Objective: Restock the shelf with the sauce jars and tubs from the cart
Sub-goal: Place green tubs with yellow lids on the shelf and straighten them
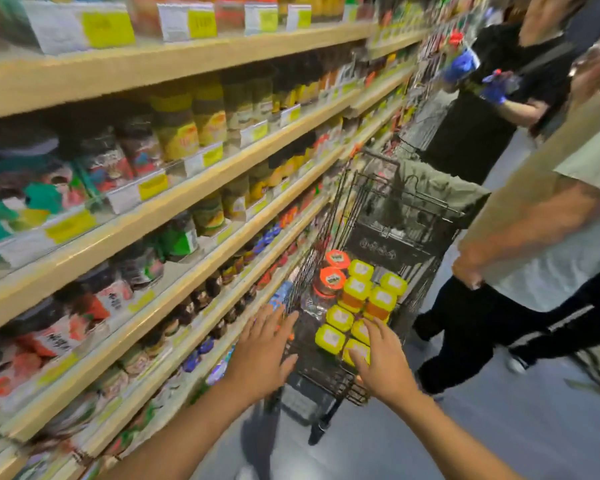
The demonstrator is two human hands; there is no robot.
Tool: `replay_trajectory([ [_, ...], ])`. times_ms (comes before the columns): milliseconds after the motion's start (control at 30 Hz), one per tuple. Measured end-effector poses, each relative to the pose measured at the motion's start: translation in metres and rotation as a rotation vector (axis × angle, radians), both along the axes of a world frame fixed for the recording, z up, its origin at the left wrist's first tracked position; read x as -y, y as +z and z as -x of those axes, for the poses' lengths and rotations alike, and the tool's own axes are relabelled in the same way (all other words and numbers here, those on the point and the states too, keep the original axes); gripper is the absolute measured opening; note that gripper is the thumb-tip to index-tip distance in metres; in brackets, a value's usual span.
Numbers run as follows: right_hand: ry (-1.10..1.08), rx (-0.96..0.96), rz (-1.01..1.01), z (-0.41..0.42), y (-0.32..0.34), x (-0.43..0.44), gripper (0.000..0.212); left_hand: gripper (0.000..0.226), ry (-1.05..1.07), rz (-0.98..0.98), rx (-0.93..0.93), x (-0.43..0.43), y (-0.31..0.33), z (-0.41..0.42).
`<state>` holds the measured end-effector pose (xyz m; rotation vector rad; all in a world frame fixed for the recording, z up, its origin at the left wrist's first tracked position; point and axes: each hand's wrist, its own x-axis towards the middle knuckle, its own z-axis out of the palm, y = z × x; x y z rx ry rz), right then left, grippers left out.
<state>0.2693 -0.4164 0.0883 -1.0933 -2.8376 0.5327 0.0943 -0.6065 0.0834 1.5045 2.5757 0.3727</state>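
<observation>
A black wire cart [409,216] stands in the aisle beside the shelves. Its basket holds several yellow-lidded tubs [357,289] and two orange-lidded jars [332,277]. My right hand [378,355] reaches into the basket, its fingers spread over the nearest yellow tubs; whether it touches them is unclear. My left hand [260,351] hovers with straight fingers over the cart's left rim, close to the shelf edge, holding nothing. The wooden shelf unit [174,206] on the left is packed with jars and packets. The picture is blurred by motion.
A person in a light shirt and black trousers [534,258] stands right of the cart. Another person in black with blue gloves [492,88] stands beyond it. A green bag [437,192] lies in the cart's far end. Grey floor [465,438] stretches below right.
</observation>
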Motion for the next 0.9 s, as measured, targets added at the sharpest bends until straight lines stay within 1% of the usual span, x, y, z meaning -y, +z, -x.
replay_trajectory([
  [67, -0.058, 0.026, 0.036, 0.006, -0.009, -0.025, 0.069, 0.079, -0.023, 0.012, 0.07, -0.027, -0.01, 0.013],
  [200, -0.126, 0.094, 0.124, 0.017, -0.017, -0.066, 0.069, 0.082, -0.061, 0.03, 0.168, -0.079, -0.026, 0.033],
  [433, -0.164, 0.158, 0.239, 0.031, -0.044, -0.138, 0.069, 0.085, -0.042, 0.143, 0.361, -0.157, -0.075, 0.053],
  [533, -0.146, 0.228, 0.301, 0.045, -0.06, -0.172, 0.067, 0.086, 0.077, 0.173, 0.548, -0.19, -0.099, 0.055],
  [633, -0.128, 0.276, 0.392, 0.058, -0.088, -0.207, 0.059, 0.088, 0.294, 0.212, 0.78, -0.22, -0.13, 0.059],
  [667, -0.121, 0.301, 0.421, 0.062, -0.102, -0.22, 0.058, 0.087, 0.362, 0.222, 0.828, -0.229, -0.14, 0.06],
  [733, -0.11, 0.362, 0.5, 0.058, -0.156, -0.255, 0.066, 0.085, 0.483, 0.249, 0.884, -0.245, -0.172, 0.062],
  [800, -0.104, 0.418, 0.557, 0.056, -0.204, -0.282, 0.066, 0.086, 0.567, 0.291, 0.922, -0.259, -0.197, 0.06],
  [900, -0.079, 0.434, 0.594, 0.069, -0.225, -0.303, 0.056, 0.086, 0.655, 0.341, 0.993, -0.282, -0.224, 0.054],
])
